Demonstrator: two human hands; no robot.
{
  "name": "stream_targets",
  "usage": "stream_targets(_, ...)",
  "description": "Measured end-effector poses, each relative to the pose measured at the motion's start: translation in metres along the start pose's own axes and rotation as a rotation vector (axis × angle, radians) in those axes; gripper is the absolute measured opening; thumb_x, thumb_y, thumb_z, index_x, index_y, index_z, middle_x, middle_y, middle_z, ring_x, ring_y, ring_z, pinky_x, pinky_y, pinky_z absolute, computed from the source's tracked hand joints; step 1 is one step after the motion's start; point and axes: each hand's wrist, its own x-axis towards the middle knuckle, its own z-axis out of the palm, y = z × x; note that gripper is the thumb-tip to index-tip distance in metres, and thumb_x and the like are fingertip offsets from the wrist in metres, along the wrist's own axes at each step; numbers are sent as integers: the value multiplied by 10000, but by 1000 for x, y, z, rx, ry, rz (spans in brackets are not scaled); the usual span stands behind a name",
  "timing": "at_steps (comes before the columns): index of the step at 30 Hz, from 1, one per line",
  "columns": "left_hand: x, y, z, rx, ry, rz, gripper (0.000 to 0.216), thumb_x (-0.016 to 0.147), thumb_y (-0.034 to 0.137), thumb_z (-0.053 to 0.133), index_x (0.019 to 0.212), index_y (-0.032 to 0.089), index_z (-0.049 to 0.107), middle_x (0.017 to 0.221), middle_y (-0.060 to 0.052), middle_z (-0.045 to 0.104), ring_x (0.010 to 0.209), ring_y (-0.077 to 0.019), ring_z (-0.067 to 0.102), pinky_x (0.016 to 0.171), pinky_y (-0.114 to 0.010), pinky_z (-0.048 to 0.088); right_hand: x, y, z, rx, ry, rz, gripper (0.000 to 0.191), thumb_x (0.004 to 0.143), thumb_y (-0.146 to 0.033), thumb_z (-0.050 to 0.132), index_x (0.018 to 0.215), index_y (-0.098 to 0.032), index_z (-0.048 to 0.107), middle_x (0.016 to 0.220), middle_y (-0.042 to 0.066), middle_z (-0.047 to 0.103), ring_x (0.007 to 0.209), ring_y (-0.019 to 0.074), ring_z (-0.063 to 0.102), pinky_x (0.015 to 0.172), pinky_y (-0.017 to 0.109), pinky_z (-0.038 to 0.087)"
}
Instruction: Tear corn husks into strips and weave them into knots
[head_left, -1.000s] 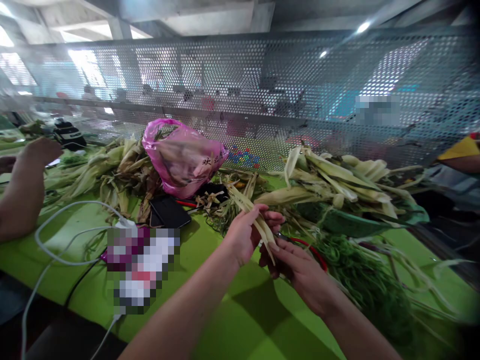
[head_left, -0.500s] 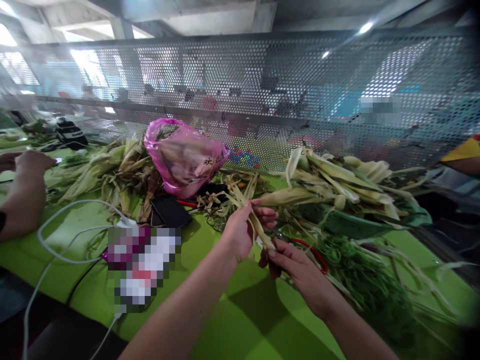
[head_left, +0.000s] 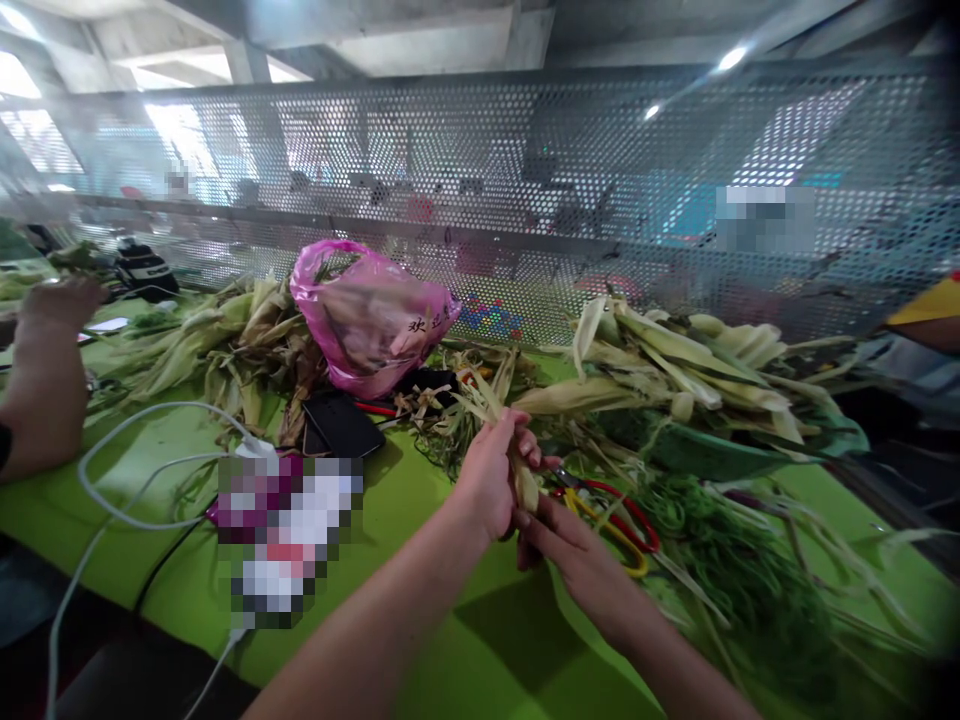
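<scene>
My left hand is wrapped round a bundle of pale dry corn husk strips, held upright over the green table. My right hand sits just below and to the right, with its fingers pinching the bundle's lower end. Red and yellow handled scissors lie on the table right behind my right hand. A heap of husked corn leaves rests on a green tray at the right.
A pink plastic bag and a black phone sit behind my hands. White cables loop at the left. Another person's arm rests at the far left beside more husks. A perforated metal screen closes the back.
My left hand has closed round the husk bundle and turned it more upright. My right hand has slid down and left beneath it, uncovering the scissors on the table.
</scene>
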Motion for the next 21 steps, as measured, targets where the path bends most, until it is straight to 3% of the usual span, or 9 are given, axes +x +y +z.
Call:
stream_targets(5, -8, 1, -1, 216, -112, -161, 330, 783, 433, 647, 955, 158, 587, 747, -39, 649, 568, -111, 588, 442, -177, 409, 0, -3, -4, 55, 105, -2, 431, 827, -605, 521, 883, -186, 606, 709, 19, 576, 583, 153, 511, 554, 291, 453)
stream_targets(8, -12, -2, -5, 421, -255, -244, 377, 739, 428, 682, 999, 165, 607, 910, -83, 703, 407, -61, 487, 312, -171, 254, 1, -4, -9, 42, 146, 3, 437, 807, -593, 557, 904, -172, 619, 665, 18, 557, 564, 150, 502, 501, 273, 434)
stream_targets(10, -11, -4, -8, 464, -269, -248, 325, 770, 436, 636, 945, 163, 616, 919, -92, 714, 350, -42, 430, 298, -174, 227, 1, -5, -13, -11, 134, -9, 417, 821, -566, 554, 919, -166, 623, 670, 23, 563, 582, 157, 518, 487, 263, 425)
stream_targets(13, -6, -3, -10, 387, -199, -203, 256, 829, 408, 556, 869, 159, 603, 877, -103, 723, 447, -100, 551, 359, -185, 341, 1, -6, -20, -152, 130, -59, 356, 864, -505, 524, 1012, -191, 600, 749, 32, 599, 652, 174, 555, 519, 262, 437)
stream_targets(15, -2, -1, -11, 296, -150, -168, 193, 849, 341, 532, 844, 158, 593, 852, -102, 723, 583, -146, 634, 480, -223, 455, 1, -4, -25, -255, 162, -91, 306, 874, -468, 524, 1035, -214, 583, 786, 26, 614, 676, 175, 557, 555, 265, 446)
stream_targets(18, 0, 2, -10, 206, -115, -150, 157, 860, 287, 515, 825, 152, 586, 825, -102, 715, 659, -167, 660, 622, -277, 512, 1, -1, -28, -341, 225, -111, 244, 880, -448, 515, 925, -219, 588, 759, 10, 604, 638, 159, 524, 556, 259, 431)
stream_targets(21, -1, 1, -8, 185, -125, -160, 154, 851, 299, 541, 832, 151, 578, 829, -106, 710, 700, -178, 670, 658, -288, 516, 1, 3, -28, -362, 238, -112, 245, 888, -446, 495, 841, -218, 569, 724, 3, 584, 620, 157, 515, 543, 257, 413)
